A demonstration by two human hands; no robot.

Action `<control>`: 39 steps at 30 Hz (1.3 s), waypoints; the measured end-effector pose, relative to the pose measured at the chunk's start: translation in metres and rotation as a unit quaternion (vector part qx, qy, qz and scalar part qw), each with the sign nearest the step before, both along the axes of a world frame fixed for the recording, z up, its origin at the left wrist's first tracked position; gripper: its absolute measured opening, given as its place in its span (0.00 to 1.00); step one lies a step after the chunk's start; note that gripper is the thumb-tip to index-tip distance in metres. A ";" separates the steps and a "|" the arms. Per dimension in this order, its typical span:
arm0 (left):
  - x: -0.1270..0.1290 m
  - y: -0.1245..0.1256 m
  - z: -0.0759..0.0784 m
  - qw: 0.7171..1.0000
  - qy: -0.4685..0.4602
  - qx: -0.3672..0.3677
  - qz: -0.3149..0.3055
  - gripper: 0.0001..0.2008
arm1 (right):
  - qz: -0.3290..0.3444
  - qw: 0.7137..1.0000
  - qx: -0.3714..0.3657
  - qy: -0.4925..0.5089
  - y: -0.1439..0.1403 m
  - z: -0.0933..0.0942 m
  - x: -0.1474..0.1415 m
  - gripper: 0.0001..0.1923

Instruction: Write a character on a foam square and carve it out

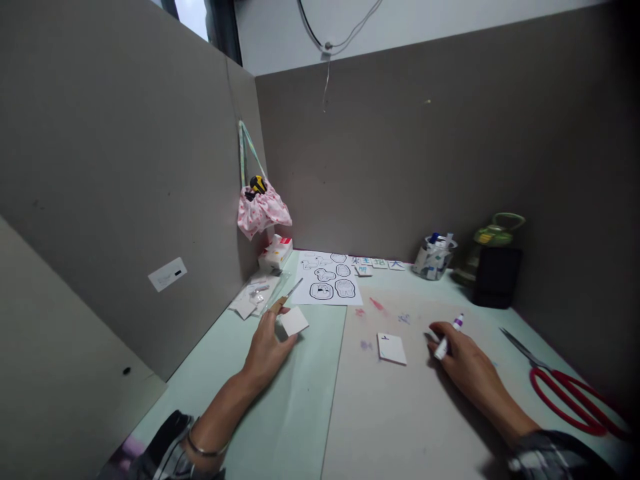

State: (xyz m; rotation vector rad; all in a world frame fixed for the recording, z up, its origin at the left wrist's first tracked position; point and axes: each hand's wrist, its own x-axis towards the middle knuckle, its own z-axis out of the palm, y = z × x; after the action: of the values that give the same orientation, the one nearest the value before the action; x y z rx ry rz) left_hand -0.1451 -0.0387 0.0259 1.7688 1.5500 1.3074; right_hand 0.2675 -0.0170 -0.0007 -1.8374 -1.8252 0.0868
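Note:
Between the thumb and fingers of my left hand [267, 347] is a small blank white square card [294, 321], just above the green tabletop. My right hand [463, 357] is closed around a white marker with purple bands [447, 339]; the marker slants, its purple-banded end up and away from me. On the beige board between my hands lies a white card [391, 349] with a short dark stroke near its upper left corner. Near my left fingertips is a thin pointed tool [294, 288], partly hidden by the hand.
Behind lie a sheet of line drawings [327, 277] and several lettered cards [380, 263]. A pen cup [434, 259], green bottle [470, 260] and dark tablet-like slab [497, 277] stand back right. Red-handled scissors [565, 393] lie right. A pink pouch [263, 210] hangs on the left partition.

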 end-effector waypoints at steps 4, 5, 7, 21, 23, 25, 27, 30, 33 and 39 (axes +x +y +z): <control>-0.003 0.003 -0.006 1.000 0.000 -0.008 0.004 0.36 | -0.006 1.000 -0.003 -0.002 -0.001 0.001 -0.001 0.19; -0.004 0.003 -0.007 1.000 0.000 -0.011 0.004 0.36 | -0.006 1.000 -0.004 -0.003 -0.002 0.002 -0.001 0.19; -0.005 0.005 -0.009 1.000 0.002 -0.017 0.004 0.35 | -0.007 1.000 -0.006 -0.003 -0.002 0.002 -0.002 0.19; -0.008 0.009 -0.010 0.999 0.001 -0.039 -0.003 0.36 | -0.011 1.000 -0.004 -0.003 -0.002 0.002 -0.002 0.18; -0.009 0.009 -0.010 0.999 0.000 -0.040 -0.006 0.37 | -0.012 1.000 -0.003 -0.002 -0.002 0.003 -0.003 0.18; -0.009 0.009 -0.010 0.999 -0.002 -0.041 -0.009 0.37 | -0.011 1.000 -0.003 0.000 -0.002 0.003 -0.003 0.17; -0.009 0.009 -0.011 0.999 -0.005 -0.041 -0.010 0.37 | -0.009 1.000 -0.005 0.000 -0.002 0.004 -0.003 0.17; -0.009 0.008 -0.011 0.999 -0.010 -0.044 -0.009 0.37 | -0.006 1.000 -0.008 0.001 -0.002 0.005 -0.003 0.18; -0.009 0.008 -0.010 0.999 -0.013 -0.052 -0.009 0.37 | 0.000 1.000 -0.008 0.001 -0.001 0.004 -0.003 0.17; -0.008 0.006 -0.009 0.998 -0.017 -0.058 -0.009 0.37 | -0.004 1.000 -0.008 0.000 -0.001 0.004 -0.003 0.17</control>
State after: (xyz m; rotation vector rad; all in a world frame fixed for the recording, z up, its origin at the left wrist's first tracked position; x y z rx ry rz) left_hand -0.1527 -0.0326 0.0172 1.6775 1.5562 1.2067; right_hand 0.2641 -0.0181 0.0037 -1.8566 -1.8210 0.0995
